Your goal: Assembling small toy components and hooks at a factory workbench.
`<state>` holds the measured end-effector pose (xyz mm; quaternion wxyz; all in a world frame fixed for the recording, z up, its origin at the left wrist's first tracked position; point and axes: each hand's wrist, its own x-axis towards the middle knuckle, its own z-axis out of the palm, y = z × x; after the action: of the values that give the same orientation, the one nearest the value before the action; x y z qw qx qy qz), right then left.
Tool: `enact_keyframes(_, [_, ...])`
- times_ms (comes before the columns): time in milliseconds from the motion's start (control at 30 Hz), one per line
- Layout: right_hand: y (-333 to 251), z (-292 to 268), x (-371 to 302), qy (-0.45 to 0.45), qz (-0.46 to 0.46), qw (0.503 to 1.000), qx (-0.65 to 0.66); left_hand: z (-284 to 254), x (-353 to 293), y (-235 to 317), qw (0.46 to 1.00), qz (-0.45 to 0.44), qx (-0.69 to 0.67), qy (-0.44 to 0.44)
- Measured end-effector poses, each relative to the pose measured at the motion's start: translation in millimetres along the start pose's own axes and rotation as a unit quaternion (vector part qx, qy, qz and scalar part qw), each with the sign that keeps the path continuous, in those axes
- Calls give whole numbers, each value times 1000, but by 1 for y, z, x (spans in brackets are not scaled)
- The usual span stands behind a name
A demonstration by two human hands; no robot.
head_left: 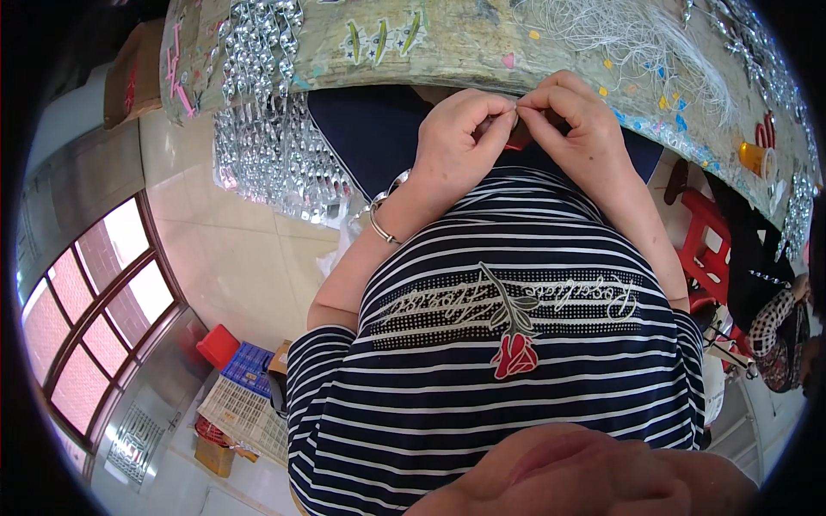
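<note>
My left hand (458, 136) and my right hand (575, 120) meet at the fingertips just below the worktable's edge (482, 53). Together they pinch a small thin piece (516, 110), with a bit of red showing below it; it is too small to identify. A silver bangle (379, 215) sits on my left wrist. Both hands hover above my lap and dark trousers (370, 129).
Shiny silver ornament strings (258, 52) lie on the table and hang over its edge at left. White threads (637, 34) are piled at upper right. A red plastic stool (710, 241) and another seated person (774, 327) are at right. Crates (245, 378) stand on the tiled floor.
</note>
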<state>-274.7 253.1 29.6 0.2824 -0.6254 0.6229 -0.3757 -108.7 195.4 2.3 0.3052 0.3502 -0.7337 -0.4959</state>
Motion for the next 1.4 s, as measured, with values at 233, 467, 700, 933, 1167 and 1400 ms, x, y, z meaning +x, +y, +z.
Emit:
enact_keyframes(233, [1,1,1,-11,53,997,49,-1,1,7,961,-191,-200,-25])
enact_keyframes(467, [15,11,-5,-18,222,917,331,-8,4,6,914,-270,-298,-54])
enact_keyframes(700, [15,8,-7,-33,222,919,326,-4,1,8,940,-242,-238,-38])
enact_keyframes(933, [16,9,-7,-50,217,929,296,-5,0,6,974,-167,-140,-62])
enact_keyframes(1167, [19,9,-8,-29,177,951,253,-6,3,14,947,-232,-215,-54])
enact_keyframes(1400, [14,9,-9,-16,169,950,263,-7,3,15,950,-221,-213,-58])
